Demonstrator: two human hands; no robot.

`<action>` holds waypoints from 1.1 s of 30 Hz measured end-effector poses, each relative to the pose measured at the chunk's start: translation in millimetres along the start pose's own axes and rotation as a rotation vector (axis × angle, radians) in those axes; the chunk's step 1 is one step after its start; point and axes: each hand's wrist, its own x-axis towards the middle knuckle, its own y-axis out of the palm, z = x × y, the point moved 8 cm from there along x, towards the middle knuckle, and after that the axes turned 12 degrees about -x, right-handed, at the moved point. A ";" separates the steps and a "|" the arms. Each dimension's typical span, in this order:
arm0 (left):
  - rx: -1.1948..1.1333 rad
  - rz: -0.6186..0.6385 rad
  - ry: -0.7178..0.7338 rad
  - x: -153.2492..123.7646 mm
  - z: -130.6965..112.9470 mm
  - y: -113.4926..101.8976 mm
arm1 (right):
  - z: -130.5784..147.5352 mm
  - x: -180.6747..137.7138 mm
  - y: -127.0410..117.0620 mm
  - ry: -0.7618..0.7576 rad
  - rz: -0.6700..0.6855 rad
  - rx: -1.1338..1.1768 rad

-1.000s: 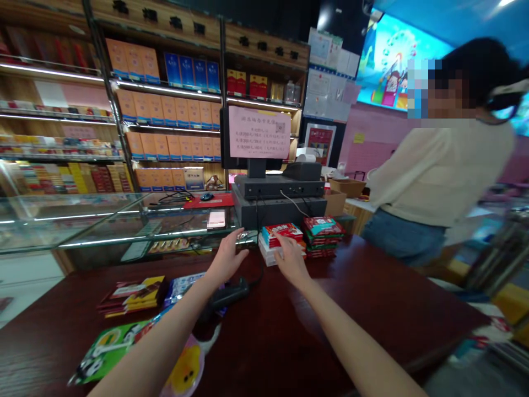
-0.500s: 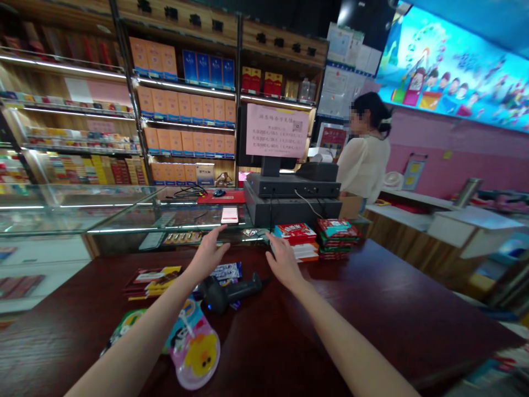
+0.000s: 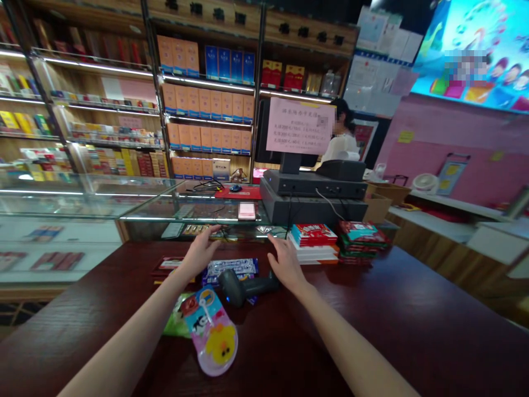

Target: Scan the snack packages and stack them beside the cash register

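Observation:
My left hand [image 3: 200, 253] is held above the back of the dark counter, fingers apart and nothing in them. Below it lie red-brown packets [image 3: 166, 266] and blue-and-white snack wrappers [image 3: 232, 268]. A black handheld barcode scanner [image 3: 243, 288] rests on the counter between my forearms, a blue light showing on it. Over to the right, my right hand [image 3: 287, 264] is open and empty, just left of a pile of red boxes [image 3: 313, 235]. A colourful pouch with a yellow duck face [image 3: 221, 344] lies in front of the scanner, partly over a green packet [image 3: 178, 325].
Beyond the wooden counter [image 3: 372, 331] stand a glass display case [image 3: 144, 212], a cash register [image 3: 314, 201] and a monitor with a pink notice [image 3: 297, 129]. Red and green packs [image 3: 361, 242] are stacked at right. A person [image 3: 343, 143] is behind the register.
The view has swung left, so the scene sits further right. The person has moved left behind the register. My left hand has shifted left over the packets; both hands stay empty.

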 end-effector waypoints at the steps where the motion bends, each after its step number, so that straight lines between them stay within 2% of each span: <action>1: 0.003 -0.002 -0.009 -1.1 3.0 -2.4 | 2.4 0.3 1.9 0.003 0.010 -0.003; 13: 0.075 -0.020 -0.117 -22.5 36.8 -24.2 | 28.4 4.0 32.7 0.013 0.173 0.100; 18: 0.249 -0.003 -0.137 -26.7 43.6 -33.3 | 35.8 3.7 42.2 0.005 0.218 0.120; 24: 0.544 -0.037 -0.227 -35.7 42.9 -62.4 | 48.1 8.3 47.5 -0.043 0.316 0.096; 28: 0.604 -0.065 -0.332 -42.8 49.7 -76.5 | 54.3 10.2 51.7 -0.063 0.402 0.062; 33: 0.625 -0.072 -0.394 -45.0 53.4 -82.5 | 59.1 7.5 49.4 -0.079 0.422 0.057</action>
